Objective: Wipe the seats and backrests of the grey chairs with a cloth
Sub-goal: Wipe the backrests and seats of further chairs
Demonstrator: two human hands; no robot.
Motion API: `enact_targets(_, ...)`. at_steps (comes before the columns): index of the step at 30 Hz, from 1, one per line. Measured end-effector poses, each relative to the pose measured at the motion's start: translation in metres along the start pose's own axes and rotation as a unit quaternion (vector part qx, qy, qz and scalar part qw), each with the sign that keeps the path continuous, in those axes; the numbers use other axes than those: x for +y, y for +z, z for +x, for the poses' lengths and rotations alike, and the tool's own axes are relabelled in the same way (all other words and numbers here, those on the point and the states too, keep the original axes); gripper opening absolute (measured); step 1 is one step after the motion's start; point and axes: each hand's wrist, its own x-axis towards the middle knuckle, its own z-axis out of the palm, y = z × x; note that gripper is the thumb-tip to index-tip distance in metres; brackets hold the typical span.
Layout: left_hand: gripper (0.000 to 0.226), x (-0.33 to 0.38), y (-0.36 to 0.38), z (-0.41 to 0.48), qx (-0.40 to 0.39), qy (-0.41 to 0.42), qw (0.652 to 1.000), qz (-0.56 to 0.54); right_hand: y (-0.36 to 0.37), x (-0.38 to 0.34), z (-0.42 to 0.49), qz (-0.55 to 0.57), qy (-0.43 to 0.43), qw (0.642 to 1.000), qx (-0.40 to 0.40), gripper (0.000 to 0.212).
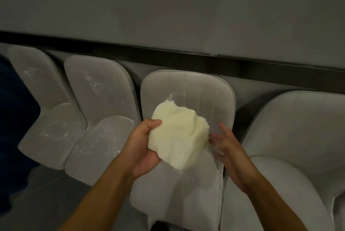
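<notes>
left grip (pixel 143 148) clutches cloth (pixel 177 137) | right grip (pixel 227 148) spread, empty | grey chair (pixel 186 85) below | dark rail (pixel 168 57) behind

I see a cream-white bunched cloth (pixel 177 137) mid-frame, pale grey padded chairs (pixel 188 88), chalky white smears (pixel 97 85) at left, and a black wall strip (pixel 186 57) under a plain grey wall (pixel 168 6).

Right hand (pixel 225 148) is motion-blurred, fingers smeared; can't tell if it touches the cloth (pixel 177 137). Cloth hides the fingers of the left hand (pixel 141 148), only the thumb shows, and covers the lower backrest of the middle chair (pixel 186 85). That chair's seat front is cut by the bottom edge, partly under forearms. Right chair (pixel 298 128) is cropped at the right edge. Dark blue shape (pixel 11 118) at the left edge is cropped, unidentifiable. Bright speck (pixel 213 54) on the dark rail (pixel 168 57): too small to tell.
</notes>
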Motion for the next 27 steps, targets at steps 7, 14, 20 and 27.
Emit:
enact_targets(7, 0.05, 0.013, -0.006, 0.039, -0.07, -0.104, 0.984, 0.126, 0.033, -0.028, 0.013, -0.121, -0.042, 0.989, -0.078, 0.051)
enact_targets(14, 0.092, -0.002, -0.044, 0.072, -0.074, -0.064, 0.984, 0.151, 0.062, 0.005, 0.042, -0.052, -0.045, 0.98, 0.185, 0.025)
enact_targets(20, 0.064, -0.002, -0.076, 0.079, -0.058, 0.066, 0.951, 0.296, 0.078, 0.016, 0.058, 0.094, -0.042, 0.988, 0.115, 0.039)
enact_targets(27, 0.031, 0.01, -0.11, 0.095, 0.019, 0.227, 0.836, 0.5, 0.083, 0.027, 0.077, -0.081, -0.084, 0.984, 0.138, 0.062)
